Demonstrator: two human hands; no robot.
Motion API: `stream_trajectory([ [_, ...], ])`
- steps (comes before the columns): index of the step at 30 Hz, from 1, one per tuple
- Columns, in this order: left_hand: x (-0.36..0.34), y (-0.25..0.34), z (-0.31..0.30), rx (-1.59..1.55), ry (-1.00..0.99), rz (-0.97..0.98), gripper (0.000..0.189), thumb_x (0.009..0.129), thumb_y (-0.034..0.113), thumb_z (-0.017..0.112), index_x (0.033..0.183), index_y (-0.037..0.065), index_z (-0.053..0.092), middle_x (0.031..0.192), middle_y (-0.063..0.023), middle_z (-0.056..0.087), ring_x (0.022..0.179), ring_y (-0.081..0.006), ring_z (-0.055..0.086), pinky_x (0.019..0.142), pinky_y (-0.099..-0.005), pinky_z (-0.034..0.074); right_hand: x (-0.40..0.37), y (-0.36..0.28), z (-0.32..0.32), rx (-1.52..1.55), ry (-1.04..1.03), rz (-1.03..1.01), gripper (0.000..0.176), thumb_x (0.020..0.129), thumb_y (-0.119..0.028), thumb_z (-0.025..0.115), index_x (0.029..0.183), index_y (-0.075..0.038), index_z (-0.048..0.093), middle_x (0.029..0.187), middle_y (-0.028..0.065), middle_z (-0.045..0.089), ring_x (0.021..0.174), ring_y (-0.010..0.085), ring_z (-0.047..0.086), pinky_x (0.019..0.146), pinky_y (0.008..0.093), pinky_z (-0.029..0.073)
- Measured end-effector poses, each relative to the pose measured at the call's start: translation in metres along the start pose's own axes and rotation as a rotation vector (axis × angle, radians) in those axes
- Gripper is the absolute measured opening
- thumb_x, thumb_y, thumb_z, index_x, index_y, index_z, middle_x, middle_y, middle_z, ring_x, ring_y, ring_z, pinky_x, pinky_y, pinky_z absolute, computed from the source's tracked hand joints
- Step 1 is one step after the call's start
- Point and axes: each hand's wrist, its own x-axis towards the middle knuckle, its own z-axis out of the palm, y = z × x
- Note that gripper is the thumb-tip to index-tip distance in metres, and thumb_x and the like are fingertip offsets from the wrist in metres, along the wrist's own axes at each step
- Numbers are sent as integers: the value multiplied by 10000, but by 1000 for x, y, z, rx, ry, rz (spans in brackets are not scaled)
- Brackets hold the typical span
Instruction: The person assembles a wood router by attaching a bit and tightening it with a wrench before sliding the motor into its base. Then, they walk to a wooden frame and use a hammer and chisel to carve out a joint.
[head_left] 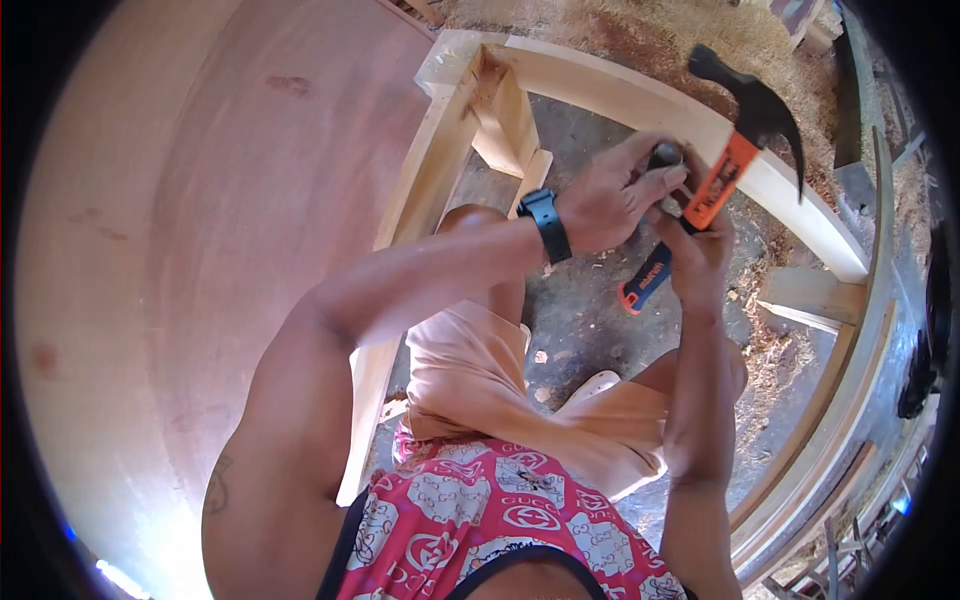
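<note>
My right hand (700,255) is closed around the handle of a claw hammer (722,182). The hammer has a black head, pointing up and away from me, and an orange and dark blue handle whose lower end sticks out below the hand. Close beside it, my left hand (610,195), with a dark watch (545,225) on the wrist, has its fingers closed around a small dark, round-ended object (664,155). Its kind cannot be made out, as the fingers hide most of it. Both hands are near the inner edge of a pale curved wooden rail (620,85).
The rail joins a wooden corner post (500,120) and a long side board (425,175). A large flat wood panel (180,230) fills the left. Wood shavings (770,370) lie on the dark floor (570,340). A short wooden block (812,292) meets the right-hand rail.
</note>
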Motion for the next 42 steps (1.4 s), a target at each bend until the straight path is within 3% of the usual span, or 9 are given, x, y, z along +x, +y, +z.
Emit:
stream_trajectory([
  [3, 20, 20, -13, 610, -31, 426, 368, 989, 198, 634, 1296, 18, 540, 1067, -131, 650, 982, -240, 651, 879, -352, 517, -5, -3, -26, -44, 135, 43, 626, 863, 25, 713, 1445, 29, 482, 1183, 84, 657, 1021, 115, 639, 865, 243, 523],
  [4, 29, 23, -19, 818, -71, 602, 423, 938, 245, 679, 1267, 15, 546, 987, -181, 647, 916, -360, 646, 819, -427, 516, -6, -5, -29, -32, 189, 29, 580, 888, -11, 713, 1422, 48, 495, 1099, 79, 681, 904, 104, 649, 761, 229, 528],
  [9, 32, 43, -40, 1073, -262, 452, 482, 883, 432, 695, 1118, 21, 602, 886, -189, 661, 838, -387, 656, 724, -483, 509, -41, -4, -68, 97, 294, 257, 168, 939, -69, 648, 1057, 48, 624, 629, 5, 452, 491, 80, 419, 469, 264, 382],
  [17, 48, 10, -58, 1190, -340, 354, 130, 733, 161, 664, 807, 54, 659, 703, -157, 682, 718, -380, 690, 633, -474, 543, -80, -9, -69, 4, 415, 181, 159, 967, -100, 591, 997, 55, 613, 582, -4, 407, 477, 94, 380, 478, 262, 354],
  [24, 47, 9, -55, 1115, -357, 319, 179, 723, 156, 674, 864, 47, 664, 751, -173, 675, 758, -376, 684, 662, -482, 542, -73, -11, -47, -28, 440, 220, 159, 970, -106, 580, 993, 47, 614, 567, -12, 393, 470, 89, 376, 475, 256, 358],
  [29, 44, 3, -51, 1018, -178, 546, 321, 791, 76, 631, 1107, 26, 594, 947, -199, 609, 890, -386, 644, 730, -503, 539, -67, -11, -37, -98, 476, 255, 145, 963, -101, 580, 985, 38, 615, 548, -10, 399, 455, 93, 391, 464, 258, 360],
  [34, 35, 32, -47, 993, -354, 433, 373, 866, 110, 614, 1238, 106, 580, 933, -170, 615, 901, -350, 658, 719, -471, 561, -64, -8, -37, -118, 485, 280, 134, 964, -118, 607, 976, 15, 623, 520, -16, 394, 437, 93, 393, 453, 256, 348],
  [37, 36, 19, -44, 921, -214, 599, 322, 861, 121, 611, 1183, 125, 625, 923, -152, 629, 917, -334, 655, 712, -467, 572, -63, -8, -36, -142, 490, 277, 140, 965, -125, 612, 978, 14, 624, 520, -15, 392, 435, 93, 391, 455, 258, 351],
  [42, 43, 20, -53, 1112, -280, 495, 222, 835, 125, 620, 1048, 129, 685, 922, -146, 643, 937, -325, 652, 710, -453, 569, -60, -7, -36, -128, 508, 293, 142, 961, -129, 621, 966, 13, 620, 534, -16, 400, 437, 91, 385, 460, 259, 350],
])
